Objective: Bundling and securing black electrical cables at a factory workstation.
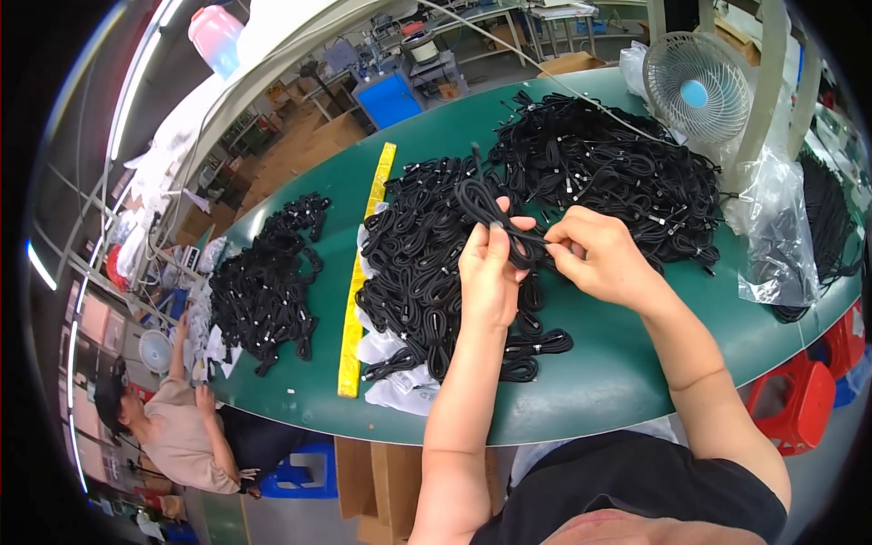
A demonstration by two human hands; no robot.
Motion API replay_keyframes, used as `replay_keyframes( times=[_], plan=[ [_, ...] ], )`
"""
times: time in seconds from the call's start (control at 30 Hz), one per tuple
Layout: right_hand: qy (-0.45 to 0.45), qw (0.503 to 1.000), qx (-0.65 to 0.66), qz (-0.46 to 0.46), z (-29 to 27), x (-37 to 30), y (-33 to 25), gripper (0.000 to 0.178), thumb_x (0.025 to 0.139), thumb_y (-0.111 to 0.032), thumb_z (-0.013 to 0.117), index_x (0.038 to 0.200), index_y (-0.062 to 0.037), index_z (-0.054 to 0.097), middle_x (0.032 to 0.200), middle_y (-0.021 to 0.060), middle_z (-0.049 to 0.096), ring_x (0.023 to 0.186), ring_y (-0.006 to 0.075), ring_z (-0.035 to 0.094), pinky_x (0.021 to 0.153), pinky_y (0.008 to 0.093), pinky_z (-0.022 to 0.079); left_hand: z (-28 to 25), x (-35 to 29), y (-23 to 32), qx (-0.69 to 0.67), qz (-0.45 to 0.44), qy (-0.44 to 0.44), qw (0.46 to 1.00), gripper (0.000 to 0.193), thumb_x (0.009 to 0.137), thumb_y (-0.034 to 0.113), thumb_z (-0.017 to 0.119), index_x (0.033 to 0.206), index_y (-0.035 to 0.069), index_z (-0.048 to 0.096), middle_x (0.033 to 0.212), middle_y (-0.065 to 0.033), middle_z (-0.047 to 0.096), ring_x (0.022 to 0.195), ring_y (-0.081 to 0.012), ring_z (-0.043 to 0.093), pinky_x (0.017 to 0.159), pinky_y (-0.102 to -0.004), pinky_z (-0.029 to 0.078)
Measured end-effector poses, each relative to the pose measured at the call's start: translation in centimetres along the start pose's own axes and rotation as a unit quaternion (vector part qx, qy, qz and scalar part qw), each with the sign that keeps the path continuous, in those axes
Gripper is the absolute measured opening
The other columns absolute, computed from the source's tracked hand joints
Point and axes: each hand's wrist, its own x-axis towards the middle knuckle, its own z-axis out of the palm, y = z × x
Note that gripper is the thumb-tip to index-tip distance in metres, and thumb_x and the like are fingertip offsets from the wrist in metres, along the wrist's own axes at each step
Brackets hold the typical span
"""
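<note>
A coiled black cable [480,202] is held up over the table in my left hand [489,280], with the thumb and fingers closed round its loops. My right hand [607,257] is closed in a pinch against the right side of that coil; whatever lies between its fingertips is too small to make out. Below and left of my hands spreads a pile of bundled black cables [409,263]. Behind them, to the far right, lies a larger heap of black cables [618,163] with small metal-tipped plugs.
A yellow strip [365,272] crosses the green table [604,381], with another cable pile [265,282] beyond it. A fan [695,91] and a plastic bag [781,236] stand right. A co-worker [186,427] sits left. Red stools [795,404] are near the right edge.
</note>
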Motion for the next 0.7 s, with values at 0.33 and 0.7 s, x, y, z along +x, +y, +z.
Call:
replay_keyframes(
  times=[0.33,0.7],
  plan=[
    [0.047,0.995,-0.081,-0.025,-0.7,-0.7,-3.0,0.017,0.072,-0.003,0.06,0.087,-0.0007,0.056,0.077,0.0083,0.057,0.067,0.0237,0.059,0.057,0.034,0.048,2.5,-1.6,0.2,-0.026,-0.013,-0.016,0.999,0.044,0.09,0.02,0.053,0.128,0.003,0.04,0.101,-0.0046,0.059,0.079,-0.0093,0.056,0.059,-0.0187,0.043],
    [0.083,0.996,-0.008,-0.023,-0.8,-0.5,-2.6,0.033,0.069,0.002,0.063,0.101,0.0005,0.055,0.077,0.0071,0.054,0.059,0.0153,0.052,0.054,0.027,0.045,2.6,-2.3,-0.7,-0.013,-0.036,-0.046,0.998,0.025,0.09,0.023,0.052,0.106,0.003,0.051,0.098,-0.0062,0.059,0.09,-0.0146,0.056,0.083,-0.0286,0.044]
  ],
)
